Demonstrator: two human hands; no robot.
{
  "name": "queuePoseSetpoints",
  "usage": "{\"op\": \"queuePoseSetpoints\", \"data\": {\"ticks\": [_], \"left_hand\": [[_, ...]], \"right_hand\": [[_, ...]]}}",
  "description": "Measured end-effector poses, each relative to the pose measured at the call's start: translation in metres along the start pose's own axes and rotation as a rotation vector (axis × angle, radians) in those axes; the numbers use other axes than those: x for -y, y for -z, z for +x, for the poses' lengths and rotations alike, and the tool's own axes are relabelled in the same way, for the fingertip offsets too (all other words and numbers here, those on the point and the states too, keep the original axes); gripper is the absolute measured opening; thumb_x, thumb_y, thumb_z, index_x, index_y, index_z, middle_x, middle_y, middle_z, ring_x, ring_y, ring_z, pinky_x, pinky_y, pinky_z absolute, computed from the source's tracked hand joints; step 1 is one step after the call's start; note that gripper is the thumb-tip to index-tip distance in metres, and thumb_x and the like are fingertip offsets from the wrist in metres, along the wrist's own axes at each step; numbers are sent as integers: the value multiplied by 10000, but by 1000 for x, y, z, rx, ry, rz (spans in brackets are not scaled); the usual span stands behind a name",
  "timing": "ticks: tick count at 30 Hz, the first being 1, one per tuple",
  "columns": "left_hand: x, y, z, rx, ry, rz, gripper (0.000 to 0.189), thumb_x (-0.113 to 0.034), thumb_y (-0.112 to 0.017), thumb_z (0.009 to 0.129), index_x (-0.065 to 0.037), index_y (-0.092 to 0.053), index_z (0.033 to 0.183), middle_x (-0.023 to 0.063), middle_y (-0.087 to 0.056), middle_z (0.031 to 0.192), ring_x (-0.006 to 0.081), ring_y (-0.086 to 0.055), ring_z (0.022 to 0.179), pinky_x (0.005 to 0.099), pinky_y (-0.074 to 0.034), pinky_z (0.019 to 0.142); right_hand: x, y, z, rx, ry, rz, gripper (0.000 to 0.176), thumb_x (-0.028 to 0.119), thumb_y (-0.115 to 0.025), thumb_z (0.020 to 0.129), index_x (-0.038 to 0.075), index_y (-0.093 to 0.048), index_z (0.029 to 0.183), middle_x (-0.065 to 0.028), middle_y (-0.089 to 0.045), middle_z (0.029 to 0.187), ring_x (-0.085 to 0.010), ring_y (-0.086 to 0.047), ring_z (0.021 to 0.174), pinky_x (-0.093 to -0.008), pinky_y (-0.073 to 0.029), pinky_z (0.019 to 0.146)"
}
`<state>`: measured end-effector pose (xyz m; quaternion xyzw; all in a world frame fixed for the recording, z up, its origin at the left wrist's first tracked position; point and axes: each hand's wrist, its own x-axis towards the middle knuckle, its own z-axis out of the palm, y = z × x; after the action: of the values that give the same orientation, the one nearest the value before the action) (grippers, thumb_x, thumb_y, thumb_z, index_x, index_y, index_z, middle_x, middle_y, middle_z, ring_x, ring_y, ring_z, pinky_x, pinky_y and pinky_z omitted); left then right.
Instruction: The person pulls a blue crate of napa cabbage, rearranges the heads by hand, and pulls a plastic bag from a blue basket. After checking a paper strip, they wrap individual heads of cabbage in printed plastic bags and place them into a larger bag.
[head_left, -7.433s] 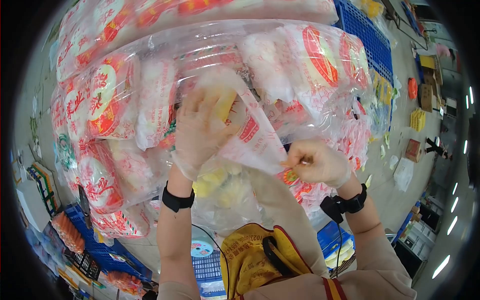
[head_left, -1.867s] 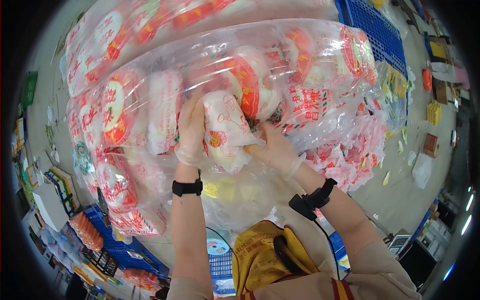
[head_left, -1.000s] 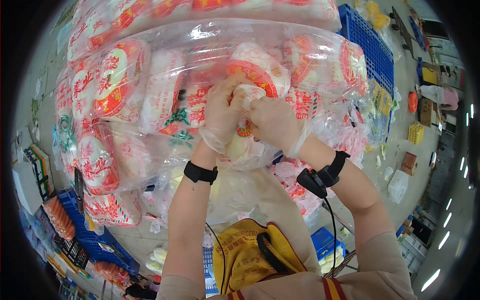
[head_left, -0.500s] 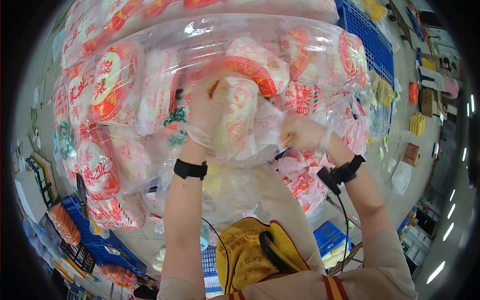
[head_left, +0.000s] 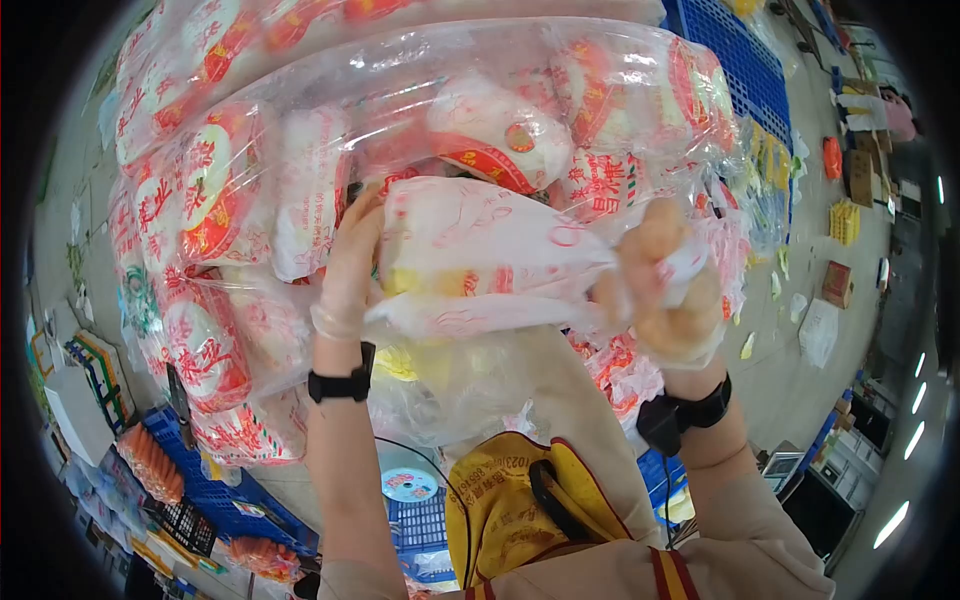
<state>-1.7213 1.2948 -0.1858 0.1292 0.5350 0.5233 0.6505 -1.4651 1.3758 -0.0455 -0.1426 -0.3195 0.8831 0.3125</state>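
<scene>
A white wrapper with red print (head_left: 480,240) is stretched sideways between my two hands, with a yellow patch showing through its lower left. My left hand (head_left: 350,250), in a thin clear glove, grips the wrapper's wide left end, its fingertips partly hidden behind it. At the other end the wrapper narrows into a twist, and my right hand (head_left: 670,280) is closed on it, smeared by motion. Just behind lies a rounded packet with a red band (head_left: 500,130) inside a large clear plastic bag (head_left: 400,60). Crumpled red-and-white wrappers (head_left: 615,375) lie below my right hand.
Stacked red-and-white packets (head_left: 225,185) fill the clear bag to the left. A blue crate (head_left: 735,80) stands at the far right of the pile, another blue crate (head_left: 415,525) by my legs. A yellow bag (head_left: 510,500) hangs at my waist. Scraps litter the floor (head_left: 800,260).
My right hand has moved right, drawing the wrapper out lengthwise. My left hand has shifted left and slightly down. The upright printed bundle now lies sideways between them.
</scene>
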Motion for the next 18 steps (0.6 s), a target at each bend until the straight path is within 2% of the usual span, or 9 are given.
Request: {"op": "queuePoseSetpoints", "data": {"ticks": [3,5,6,8,10,13,15,16,18], "left_hand": [[4,-17,-29,-85,-159,246,732,-146,-633,823,18,-238,1418,136,-493,1284,197,-532,1082,302,-419,936],[20,-20,-40,-147,-488,1012,925,-175,-754,710,11,-200,1427,201,-384,1380,285,-431,1233,361,-365,1018],[22,-29,-46,-138,-412,875,999,-72,-764,652,18,-153,1438,185,-371,1380,254,-431,1222,341,-359,1014],[28,-36,-53,-143,-443,906,1040,-130,-788,632,16,-145,1437,210,-343,1395,307,-392,1254,376,-347,1028],[36,-36,-52,-144,-465,940,1084,-189,-812,612,14,-138,1436,235,-316,1409,360,-353,1286,412,-335,1042],[44,-29,-50,-132,-480,843,1093,-180,-815,607,24,-129,1432,236,-323,1399,375,-352,1280,422,-333,1043],[45,-24,-48,-148,-509,824,1014,-98,-773,647,22,-140,1429,196,-386,1355,270,-436,1220,379,-375,999],[43,-23,-49,-153,-511,824,1014,-98,-773,647,22,-140,1429,196,-386,1355,270,-436,1220,379,-375,999],[41,-21,-60,-174,-537,907,1007,-103,-775,640,24,-154,1422,214,-389,1345,308,-442,1220,395,-385,990]], "right_hand": [[22,47,-37,-341,-20,3,218,151,-614,817,86,-505,995,-23,-534,930,-122,-486,751,-295,-419,652],[19,118,-76,-484,-307,-431,288,119,-596,779,53,-524,1050,-76,-543,1051,-197,-547,883,-330,-453,753],[3,130,-83,-484,-307,-433,288,119,-596,779,53,-524,1050,-76,-543,1051,-197,-547,883,-330,-453,753],[-28,137,-83,-619,-135,-2029,463,71,-575,725,20,-512,1181,-159,-526,1165,-284,-533,1070,-372,-440,887],[-36,79,-33,-341,94,-1883,604,129,-645,673,27,-486,1246,-242,-496,1216,-358,-464,1176,-417,-390,986],[-77,33,14,-151,61,-1830,639,115,-667,662,33,-477,1267,-209,-564,1097,-329,-550,1033,-403,-439,898],[-96,42,25,-35,-352,-2086,578,93,-649,692,25,-504,1247,-164,-615,924,-298,-592,847,-404,-465,764],[-95,50,31,-30,-349,-2087,578,93,-649,692,25,-504,1247,-164,-615,924,-298,-592,847,-404,-465,764],[-89,61,44,-132,295,-1760,444,50,-571,755,8,-543,1197,-131,-618,781,-266,-583,710,-412,-450,656]]}}
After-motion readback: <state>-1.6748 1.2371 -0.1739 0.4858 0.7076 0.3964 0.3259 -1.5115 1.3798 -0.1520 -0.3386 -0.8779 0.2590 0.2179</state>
